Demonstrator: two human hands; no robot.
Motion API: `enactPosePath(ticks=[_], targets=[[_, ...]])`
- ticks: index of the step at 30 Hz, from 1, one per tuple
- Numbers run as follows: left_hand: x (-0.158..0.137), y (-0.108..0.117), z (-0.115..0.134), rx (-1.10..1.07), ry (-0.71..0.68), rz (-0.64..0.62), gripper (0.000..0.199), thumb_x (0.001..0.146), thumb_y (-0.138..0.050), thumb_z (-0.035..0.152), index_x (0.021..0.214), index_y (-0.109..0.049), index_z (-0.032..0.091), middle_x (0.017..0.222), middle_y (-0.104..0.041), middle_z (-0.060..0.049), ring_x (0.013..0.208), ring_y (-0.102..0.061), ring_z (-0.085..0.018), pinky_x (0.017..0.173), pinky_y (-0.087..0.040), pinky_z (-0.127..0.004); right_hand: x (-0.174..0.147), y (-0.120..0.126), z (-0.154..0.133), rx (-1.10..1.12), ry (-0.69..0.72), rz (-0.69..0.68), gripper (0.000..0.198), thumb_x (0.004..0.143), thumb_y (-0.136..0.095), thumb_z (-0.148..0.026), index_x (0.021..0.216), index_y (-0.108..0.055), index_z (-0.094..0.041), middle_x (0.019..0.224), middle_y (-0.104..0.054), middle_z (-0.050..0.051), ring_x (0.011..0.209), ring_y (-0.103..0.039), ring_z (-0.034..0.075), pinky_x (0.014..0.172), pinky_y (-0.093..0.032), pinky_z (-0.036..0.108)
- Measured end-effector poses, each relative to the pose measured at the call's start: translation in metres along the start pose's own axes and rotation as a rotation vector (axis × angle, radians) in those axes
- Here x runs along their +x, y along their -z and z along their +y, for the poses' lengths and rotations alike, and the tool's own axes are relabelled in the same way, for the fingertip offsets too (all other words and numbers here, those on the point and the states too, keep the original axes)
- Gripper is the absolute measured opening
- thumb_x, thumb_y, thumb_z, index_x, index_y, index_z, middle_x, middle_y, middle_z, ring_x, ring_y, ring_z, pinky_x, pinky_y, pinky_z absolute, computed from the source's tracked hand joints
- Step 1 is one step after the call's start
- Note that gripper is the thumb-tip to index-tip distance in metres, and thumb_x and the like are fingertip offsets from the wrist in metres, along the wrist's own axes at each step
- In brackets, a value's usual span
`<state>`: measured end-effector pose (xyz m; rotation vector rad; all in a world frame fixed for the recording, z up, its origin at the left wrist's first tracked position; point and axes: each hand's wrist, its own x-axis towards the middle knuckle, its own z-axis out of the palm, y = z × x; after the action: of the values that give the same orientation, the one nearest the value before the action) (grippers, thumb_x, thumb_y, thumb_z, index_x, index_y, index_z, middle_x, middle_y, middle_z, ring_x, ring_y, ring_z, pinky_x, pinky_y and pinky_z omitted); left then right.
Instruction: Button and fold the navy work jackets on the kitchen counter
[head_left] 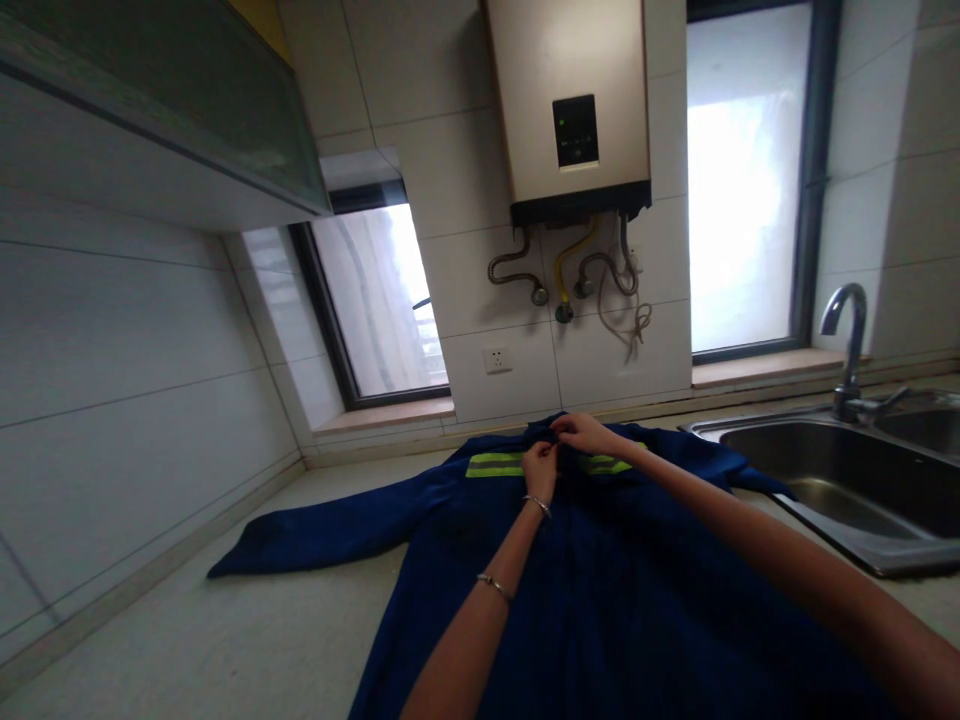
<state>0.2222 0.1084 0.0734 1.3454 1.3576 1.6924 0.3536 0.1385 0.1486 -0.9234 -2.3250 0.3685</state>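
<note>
A dark blue work jacket (pixel 465 590) with yellow-green reflective strips across the chest lies spread on the counter, its collar toward the wall. Its left-lying sleeve (pixel 322 530) stretches out over the countertop. At the front opening just below the collar, my left hand (pixel 541 465) pinches the jacket's edge, with two bracelets on that arm. My right hand (pixel 585 434) is closed on the cloth at the collar, close beside the left. Whatever small part lies between the fingertips is too small to make out.
To the right, a steel sink (pixel 862 460) with a curved faucet (pixel 849 340) is set into the counter (pixel 247 640); the other sleeve reaches its edge. A water heater (pixel 574 90) with hoses hangs on the tiled wall. A cabinet (pixel 172 110) overhangs at upper left.
</note>
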Motion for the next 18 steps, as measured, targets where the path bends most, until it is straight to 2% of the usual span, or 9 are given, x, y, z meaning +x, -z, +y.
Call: enactPosePath(ticks=[1, 3, 5, 9, 13, 15, 18], targets=[[-0.002, 0.003, 0.002, 0.028, -0.042, -0.017, 0.024, 0.071, -0.061, 0.034, 0.079, -0.066, 0.012, 0.071, -0.065, -0.004, 0.057, -0.056, -0.011, 0.046, -0.044, -0.018, 0.001, 0.001, -0.003, -0.011, -0.079, -0.006, 0.027, 0.079, -0.050, -0.025, 0.093, -0.069, -0.011, 0.075, -0.069, 0.005, 0.061, -0.060, 0.013, 0.059, -0.043, 0.019], [-0.003, 0.009, 0.007, 0.115, -0.128, -0.063, 0.023, 0.072, -0.060, 0.034, 0.077, -0.067, 0.013, 0.073, -0.066, -0.004, 0.060, -0.057, -0.012, 0.050, -0.043, -0.018, 0.002, 0.002, -0.009, -0.068, -0.222, -0.045, 0.038, 0.084, -0.045, -0.036, 0.077, -0.070, -0.010, 0.054, -0.063, 0.004, 0.050, -0.057, 0.012, 0.052, -0.041, 0.018], [-0.005, 0.012, 0.013, 0.205, -0.175, -0.089, 0.023, 0.073, -0.058, 0.034, 0.076, -0.068, 0.014, 0.071, -0.066, -0.004, 0.060, -0.057, -0.012, 0.052, -0.043, -0.019, 0.004, 0.003, -0.014, -0.132, -0.281, -0.084, 0.037, 0.083, -0.047, -0.036, 0.071, -0.070, -0.010, 0.046, -0.058, 0.003, 0.047, -0.056, 0.012, 0.050, -0.039, 0.018], [-0.008, 0.016, 0.030, 0.281, -0.164, -0.089, 0.020, 0.073, -0.056, 0.030, 0.070, -0.068, 0.015, 0.059, -0.062, -0.002, 0.051, -0.054, -0.011, 0.048, -0.038, -0.019, 0.005, 0.003, -0.023, -0.188, -0.247, -0.034, 0.026, 0.078, -0.052, -0.030, 0.079, -0.072, -0.012, 0.059, -0.064, 0.004, 0.059, -0.060, 0.014, 0.056, -0.038, 0.019], [-0.012, 0.014, 0.046, 0.176, -0.009, -0.112, 0.017, 0.072, -0.052, 0.024, 0.067, -0.066, 0.014, 0.045, -0.052, 0.002, 0.037, -0.045, -0.009, 0.040, -0.032, -0.019, 0.009, 0.008, -0.029, -0.264, -0.177, 0.082, 0.029, 0.081, -0.049, -0.030, 0.081, -0.072, -0.013, 0.073, -0.068, 0.009, 0.070, -0.060, 0.016, 0.062, -0.038, 0.021], [-0.019, 0.013, 0.047, 0.129, 0.064, -0.117, 0.018, 0.071, -0.050, 0.022, 0.065, -0.063, 0.013, 0.043, -0.050, 0.002, 0.034, -0.042, -0.009, 0.038, -0.030, -0.019, 0.017, 0.015, -0.028, -0.284, -0.150, 0.148, 0.029, 0.082, -0.048, -0.029, 0.084, -0.071, -0.012, 0.078, -0.069, 0.010, 0.073, -0.060, 0.016, 0.065, -0.038, 0.021], [-0.042, 0.014, 0.039, 0.116, 0.093, -0.120, 0.017, 0.069, -0.050, 0.021, 0.058, -0.060, 0.012, 0.046, -0.051, 0.002, 0.037, -0.043, -0.008, 0.038, -0.029, -0.019, 0.039, 0.034, -0.020, -0.255, -0.187, 0.245, 0.028, 0.083, -0.049, -0.029, 0.088, -0.070, -0.011, 0.088, -0.069, 0.011, 0.080, -0.060, 0.017, 0.071, -0.039, 0.021]])
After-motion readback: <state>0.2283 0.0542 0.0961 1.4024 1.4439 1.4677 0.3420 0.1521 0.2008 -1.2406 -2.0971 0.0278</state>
